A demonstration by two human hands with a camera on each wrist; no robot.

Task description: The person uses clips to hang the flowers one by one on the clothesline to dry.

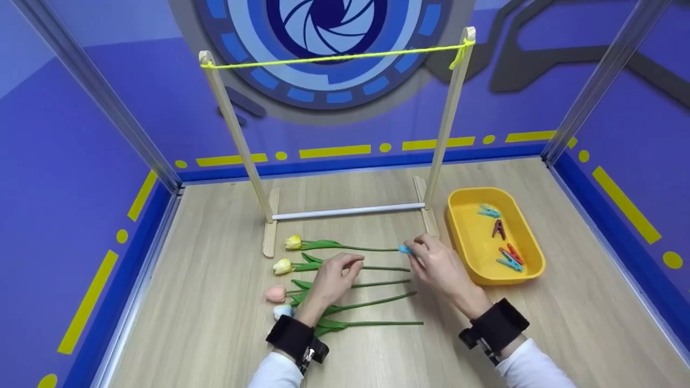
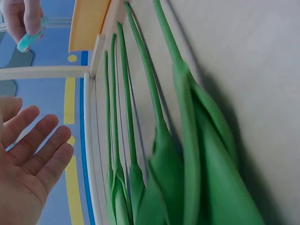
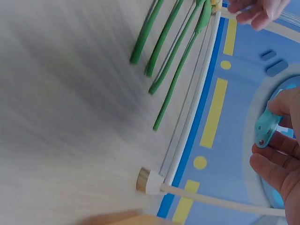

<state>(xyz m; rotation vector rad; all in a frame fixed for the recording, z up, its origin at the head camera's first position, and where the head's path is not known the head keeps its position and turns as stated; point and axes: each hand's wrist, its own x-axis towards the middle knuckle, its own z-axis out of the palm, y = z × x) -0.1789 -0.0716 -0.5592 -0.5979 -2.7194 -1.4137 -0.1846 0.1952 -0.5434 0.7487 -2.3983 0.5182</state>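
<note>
My right hand [image 1: 439, 267] pinches a light-blue clothespin [image 3: 267, 127] between thumb and fingers, held above the table near the stem ends. The left hand [image 1: 335, 280] hovers over the middle of the artificial tulips, palm empty and fingers loosely bent in the left wrist view. Several tulips lie side by side, heads left and green stems right: a yellow one [image 1: 293, 242] farthest back, then a pale yellow one [image 1: 282, 266], a pink one [image 1: 276, 293] and a light-blue one [image 1: 282, 311]. The head of the nearest tulip is hidden behind my left wrist.
Behind the tulips stands a wooden frame [image 1: 232, 121] with a yellow string [image 1: 334, 57] tied across its top and a white bar [image 1: 347, 211] low down. To the right, a yellow tub [image 1: 469, 237] holds several clothespins [image 1: 498, 230]. Blue-purple panels enclose the table.
</note>
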